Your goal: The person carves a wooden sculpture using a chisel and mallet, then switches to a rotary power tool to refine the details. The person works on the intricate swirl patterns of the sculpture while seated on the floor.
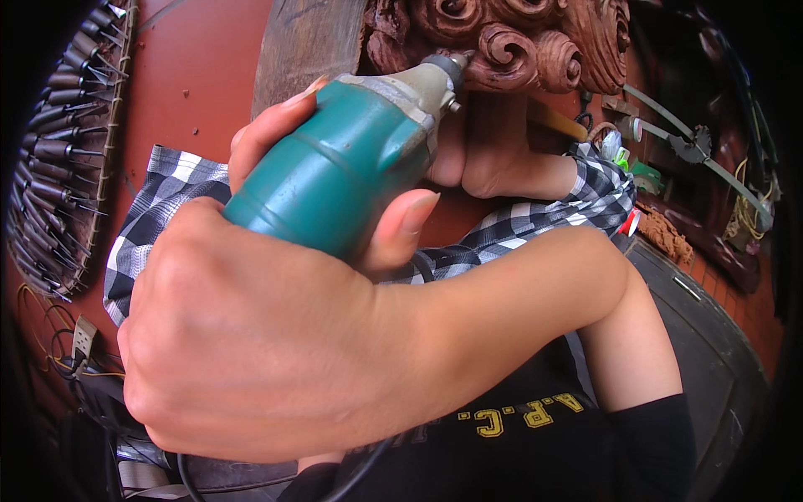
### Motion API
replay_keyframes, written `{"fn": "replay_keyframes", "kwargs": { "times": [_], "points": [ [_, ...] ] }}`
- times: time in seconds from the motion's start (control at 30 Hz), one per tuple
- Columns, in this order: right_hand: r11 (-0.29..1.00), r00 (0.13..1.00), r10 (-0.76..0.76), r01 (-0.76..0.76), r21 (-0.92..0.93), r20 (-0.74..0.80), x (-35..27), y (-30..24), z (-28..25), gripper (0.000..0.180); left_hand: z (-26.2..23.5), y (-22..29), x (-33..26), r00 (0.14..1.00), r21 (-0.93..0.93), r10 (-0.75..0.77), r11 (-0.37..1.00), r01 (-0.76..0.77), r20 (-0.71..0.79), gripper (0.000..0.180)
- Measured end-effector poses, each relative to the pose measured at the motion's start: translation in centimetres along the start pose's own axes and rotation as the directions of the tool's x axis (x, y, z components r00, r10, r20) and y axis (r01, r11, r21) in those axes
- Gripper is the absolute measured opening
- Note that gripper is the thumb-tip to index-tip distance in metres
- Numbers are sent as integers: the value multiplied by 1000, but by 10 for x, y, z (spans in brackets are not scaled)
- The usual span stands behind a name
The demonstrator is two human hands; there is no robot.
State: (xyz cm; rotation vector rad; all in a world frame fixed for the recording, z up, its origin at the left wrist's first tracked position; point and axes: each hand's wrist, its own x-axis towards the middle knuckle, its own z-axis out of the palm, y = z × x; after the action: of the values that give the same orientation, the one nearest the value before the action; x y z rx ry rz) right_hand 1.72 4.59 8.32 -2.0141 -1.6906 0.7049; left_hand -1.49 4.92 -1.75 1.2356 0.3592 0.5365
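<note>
A teal power tool with a grey metal nose, a die grinder (326, 159), fills the middle of the view. My right hand (242, 335) is closed around its rear, the forearm coming in from the right. Fingers show along both sides of the body; I cannot tell whether all are the right hand's. My left hand cannot be made out; only a strip of skin (316, 459) by a dark sleeve shows under the right wrist. The grinder's chuck (452, 65) is up against a reddish-brown wood carving (506, 57) with scrolls. Its bit's contact is unclear.
At the left a round woven tray (104, 159) holds several carving tools. Bare feet (502, 159) and checked trousers (519, 219) lie below the carving. A wooden board (305, 50) is beside it. A power strip (84, 337) and cords are at lower left, a bow-shaped metal strip (736, 180) at right.
</note>
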Motion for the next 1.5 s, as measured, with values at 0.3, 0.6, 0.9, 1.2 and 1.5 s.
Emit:
{"fn": "replay_keyframes", "kwargs": {
  "times": [0.3,0.6,0.9,1.2,1.5],
  "points": [
    [1000,1000,-7,7,-3,-10,12,3,4,45,-3,-16,7,995,-47,52,998,-48,90,93],
    [1000,1000,-16,16,-8,-15,18,3,5,47,-5,-22,11,989,-65,85,995,-78,117,92],
    [1000,1000,-6,6,-18,12,14,4,2,49,-8,-20,9,987,-61,101,994,-94,126,91],
    [999,1000,-12,12,-51,2,10,-7,-17,51,-11,-18,2,978,-59,197,979,-193,70,84],
    [999,922,-21,10,-30,-387,-1,-26,-91,51,-9,87,17,965,215,234,943,-254,115,53]
  ]
}}
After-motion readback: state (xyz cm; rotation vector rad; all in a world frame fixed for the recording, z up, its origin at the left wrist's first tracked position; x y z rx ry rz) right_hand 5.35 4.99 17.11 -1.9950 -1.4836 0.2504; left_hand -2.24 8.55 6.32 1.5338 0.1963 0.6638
